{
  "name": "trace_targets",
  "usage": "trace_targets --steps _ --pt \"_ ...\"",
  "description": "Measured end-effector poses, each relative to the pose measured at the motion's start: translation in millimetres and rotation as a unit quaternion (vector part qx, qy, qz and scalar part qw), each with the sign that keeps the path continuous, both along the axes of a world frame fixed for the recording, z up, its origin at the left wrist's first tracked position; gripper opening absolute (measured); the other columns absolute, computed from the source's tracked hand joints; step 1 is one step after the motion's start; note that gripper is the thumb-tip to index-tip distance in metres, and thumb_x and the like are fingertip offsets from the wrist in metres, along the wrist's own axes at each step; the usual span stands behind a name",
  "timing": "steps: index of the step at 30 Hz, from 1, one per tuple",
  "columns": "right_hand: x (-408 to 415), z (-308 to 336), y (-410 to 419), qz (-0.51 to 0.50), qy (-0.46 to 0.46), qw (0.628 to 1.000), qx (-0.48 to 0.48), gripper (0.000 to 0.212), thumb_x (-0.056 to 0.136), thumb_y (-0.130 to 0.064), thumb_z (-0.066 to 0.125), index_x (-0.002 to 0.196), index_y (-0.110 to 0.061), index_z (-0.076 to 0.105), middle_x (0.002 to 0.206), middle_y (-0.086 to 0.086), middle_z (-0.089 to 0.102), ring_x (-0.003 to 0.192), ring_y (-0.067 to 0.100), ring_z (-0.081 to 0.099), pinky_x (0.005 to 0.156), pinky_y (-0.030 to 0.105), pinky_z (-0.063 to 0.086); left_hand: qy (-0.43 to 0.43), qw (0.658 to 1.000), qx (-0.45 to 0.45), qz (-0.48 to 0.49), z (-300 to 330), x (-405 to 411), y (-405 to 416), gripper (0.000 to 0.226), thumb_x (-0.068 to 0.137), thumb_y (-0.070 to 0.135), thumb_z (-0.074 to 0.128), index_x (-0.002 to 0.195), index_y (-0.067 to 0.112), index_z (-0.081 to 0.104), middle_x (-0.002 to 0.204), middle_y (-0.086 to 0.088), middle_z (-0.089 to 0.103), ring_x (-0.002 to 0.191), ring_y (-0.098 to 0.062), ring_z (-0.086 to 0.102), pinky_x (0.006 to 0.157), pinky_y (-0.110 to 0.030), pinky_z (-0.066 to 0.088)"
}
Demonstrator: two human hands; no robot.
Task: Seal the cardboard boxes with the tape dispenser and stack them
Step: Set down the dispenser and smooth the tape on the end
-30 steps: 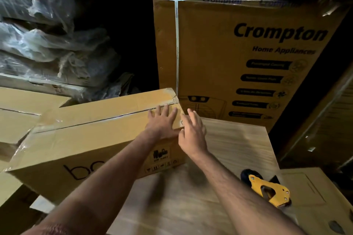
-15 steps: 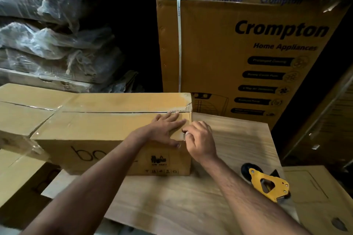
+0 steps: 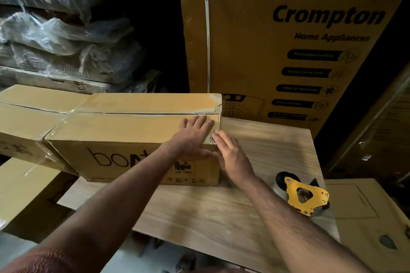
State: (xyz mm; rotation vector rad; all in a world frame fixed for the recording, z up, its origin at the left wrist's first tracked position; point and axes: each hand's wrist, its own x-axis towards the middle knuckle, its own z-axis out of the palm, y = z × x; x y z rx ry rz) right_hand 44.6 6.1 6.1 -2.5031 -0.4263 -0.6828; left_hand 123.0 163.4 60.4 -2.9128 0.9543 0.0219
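Observation:
A brown cardboard box (image 3: 124, 131) with black lettering on its front lies on the wooden table (image 3: 210, 213), its top flaps closed along a middle seam. My left hand (image 3: 193, 137) lies flat on the top at the box's right end, fingers straight. My right hand (image 3: 230, 157) touches the right front corner of the box with straight fingers, beside a strip of clear tape. The yellow tape dispenser (image 3: 304, 197) lies on the table to the right, apart from both hands.
A second taped box (image 3: 28, 117) butts against the first on the left, with another box (image 3: 24, 193) below it. A tall Crompton carton (image 3: 288, 51) stands behind the table. Plastic-wrapped bundles (image 3: 57, 35) fill the back left. A flat carton (image 3: 366, 217) lies at the right.
The box has swung from a tilted angle to lie square on the table beside the left box. Both hands stayed at its right end; the right hand's fingers have straightened.

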Motion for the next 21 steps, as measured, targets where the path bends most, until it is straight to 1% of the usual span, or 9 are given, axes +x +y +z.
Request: trace_targets --steps 2,5,7,9,10,12,14,17,21 --pt "-3 0 0 0.001 0.005 1.000 -0.011 0.051 0.086 -0.004 0.070 0.136 -0.003 0.056 0.139 0.011 0.055 0.125 0.027 0.052 0.105 0.039 0.047 0.016 1.000 0.023 -0.002 2 2 1 0.112 0.079 0.067 0.065 0.157 0.020 0.000 0.165 -0.010 0.001 0.152 -0.033 0.000 0.121 -0.056 0.006" --pt "2 11 -1 -0.015 0.004 1.000 -0.010 0.040 0.088 -0.016 0.058 0.127 -0.007 0.063 0.129 0.005 0.060 0.121 0.021 0.050 0.102 0.044 0.046 0.098 0.995 0.022 0.000 22 3 8 0.103 0.084 0.061 0.065 0.158 0.025 0.003 0.166 -0.004 -0.001 0.151 -0.030 0.001 0.121 -0.055 0.007" --pt "6 23 0 -0.019 0.003 1.000 0.014 0.037 0.088 -0.023 0.048 0.113 -0.006 0.069 0.117 0.005 0.063 0.110 0.020 0.051 0.095 0.043 0.048 0.230 0.969 -0.086 0.014 52 1 12 0.074 0.095 0.052 0.056 0.155 0.022 0.025 0.160 -0.004 0.020 0.143 -0.025 0.024 0.115 -0.038 0.028" --pt "15 31 3 -0.014 0.031 0.998 0.046 0.035 0.094 -0.023 0.046 0.114 -0.004 0.068 0.124 0.007 0.060 0.112 0.021 0.051 0.099 0.039 0.046 0.319 0.918 -0.228 0.054 69 9 12 0.044 0.104 0.035 0.046 0.139 0.008 0.050 0.138 -0.009 0.048 0.116 -0.016 0.048 0.091 -0.017 0.041" --pt "23 33 4 -0.016 0.051 0.997 0.063 0.037 0.097 -0.022 0.046 0.123 -0.003 0.064 0.135 0.008 0.056 0.121 0.021 0.049 0.106 0.035 0.042 0.295 0.914 -0.267 0.076 70 15 10 0.039 0.105 0.031 0.044 0.134 0.007 0.055 0.134 -0.010 0.053 0.111 -0.016 0.052 0.088 -0.019 0.044" --pt "42 37 8 -0.030 0.115 0.988 0.100 0.045 0.103 -0.025 0.042 0.144 -0.007 0.048 0.154 0.007 0.040 0.141 0.019 0.036 0.117 0.032 0.028 0.165 0.942 -0.265 0.122 54 31 4 0.040 0.103 0.034 0.043 0.137 0.015 0.053 0.140 -0.012 0.051 0.121 -0.024 0.051 0.101 -0.036 0.045" --pt "63 40 10 -0.039 0.197 0.973 0.112 0.052 0.107 -0.031 0.034 0.154 -0.010 0.030 0.163 0.005 0.023 0.151 0.017 0.019 0.123 0.032 0.015 0.082 0.966 -0.196 0.146 28 39 -7 0.049 0.101 0.043 0.040 0.147 0.025 0.041 0.155 -0.011 0.035 0.139 -0.031 0.035 0.115 -0.052 0.028" --pt "89 43 9 -0.054 0.269 0.957 0.094 0.059 0.107 -0.042 0.024 0.158 -0.014 0.016 0.167 0.002 0.007 0.153 0.015 0.004 0.122 0.032 0.005 0.045 0.989 -0.107 0.097 3 35 -18 0.059 0.103 0.049 0.020 0.157 0.026 0.017 0.166 -0.008 0.010 0.152 -0.030 0.008 0.121 -0.056 0.006" --pt "122 51 11 -0.081 0.303 0.946 0.079 0.065 0.106 -0.049 0.020 0.159 -0.012 0.011 0.167 0.004 0.000 0.153 0.018 -0.001 0.123 0.037 0.005 0.029 0.991 -0.100 0.083 -7 44 -14 0.061 0.103 0.049 0.014 0.159 0.023 0.009 0.166 -0.004 0.008 0.153 -0.027 0.005 0.121 -0.056 0.004"
